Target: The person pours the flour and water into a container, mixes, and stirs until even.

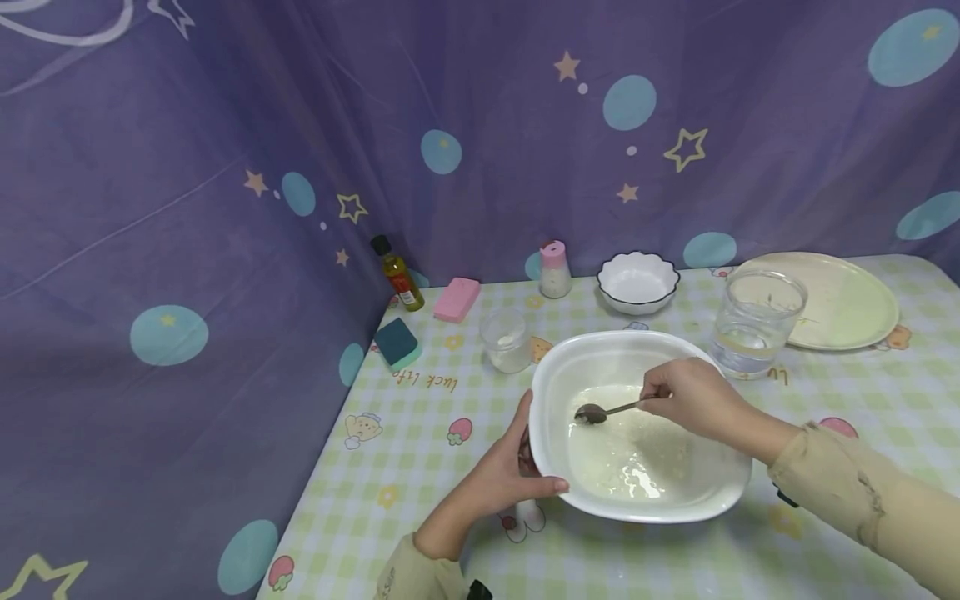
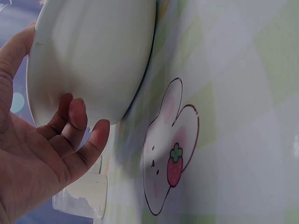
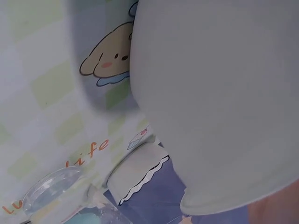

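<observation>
The large white bowl sits on the near middle of the bench, and it already holds a shallow pool of pale, cloudy liquid. It looks well blended, though the mixing seems unfinished, since the spoon is in the liquid. The left hand grips the bowl's near-left rim, thumb over the edge and fingers curled under its outer wall. The right hand pinches the handle of a metal spoon over the bowl's right side, its head dipped near the middle. Just beyond stand a large glass with some water to the right and a small glass to the left.
</observation>
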{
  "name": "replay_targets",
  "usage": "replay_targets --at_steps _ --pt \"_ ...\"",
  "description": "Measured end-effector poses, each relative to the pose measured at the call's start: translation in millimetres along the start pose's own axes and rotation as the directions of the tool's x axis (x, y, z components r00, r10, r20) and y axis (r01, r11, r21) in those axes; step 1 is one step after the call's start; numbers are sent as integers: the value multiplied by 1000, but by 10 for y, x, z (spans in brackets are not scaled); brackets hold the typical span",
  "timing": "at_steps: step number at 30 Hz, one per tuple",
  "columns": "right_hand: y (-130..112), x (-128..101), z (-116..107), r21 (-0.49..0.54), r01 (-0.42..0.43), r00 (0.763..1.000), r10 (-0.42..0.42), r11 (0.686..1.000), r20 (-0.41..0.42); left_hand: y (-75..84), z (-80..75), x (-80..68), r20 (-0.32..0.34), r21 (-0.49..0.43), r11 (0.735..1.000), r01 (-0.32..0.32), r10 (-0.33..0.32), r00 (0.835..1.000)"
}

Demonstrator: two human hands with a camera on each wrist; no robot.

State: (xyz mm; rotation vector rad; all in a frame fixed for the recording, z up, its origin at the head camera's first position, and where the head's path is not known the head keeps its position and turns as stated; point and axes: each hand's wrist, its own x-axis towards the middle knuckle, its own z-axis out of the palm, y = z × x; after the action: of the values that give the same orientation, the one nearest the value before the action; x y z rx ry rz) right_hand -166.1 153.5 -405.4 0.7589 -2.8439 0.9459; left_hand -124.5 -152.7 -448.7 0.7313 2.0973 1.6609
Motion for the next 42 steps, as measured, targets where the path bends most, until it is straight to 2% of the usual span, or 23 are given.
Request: replay_targets --at_steps 7,13,21,29,32,36,39,42 --pt "43 30 -62 -32 -58 998 58 998 -7 -4 -5 1 0 4 1000 -3 3 1000" --pt "59 -3 -202 -72 -54 999 54 996 -1 14 -6 -4 -11 15 999 28 -28 1000" --pt "135 -94 -367 -104 -57 994 66 993 85 14 -9 -4 -20 20 999 38 -38 999" --pt "160 -196 -464 -139 -28 991 45 990 127 12 -5 -3 -12 -2 1000 27 -27 1000" --pt "153 -233 -485 -127 -18 989 37 992 146 14 -8 -4 -12 -1 1000 25 -25 1000" --pt "128 -276 -502 -79 -41 979 56 996 197 26 -6 -8 -16 23 998 60 -60 998" --pt "105 -303 -491 -31 -49 970 55 998 236 73 1 -13 -13 24 996 83 -83 996" --pt "80 -321 -457 -6 -24 970 25 1000 240 168 11 -22 -5 12 996 88 -88 996"
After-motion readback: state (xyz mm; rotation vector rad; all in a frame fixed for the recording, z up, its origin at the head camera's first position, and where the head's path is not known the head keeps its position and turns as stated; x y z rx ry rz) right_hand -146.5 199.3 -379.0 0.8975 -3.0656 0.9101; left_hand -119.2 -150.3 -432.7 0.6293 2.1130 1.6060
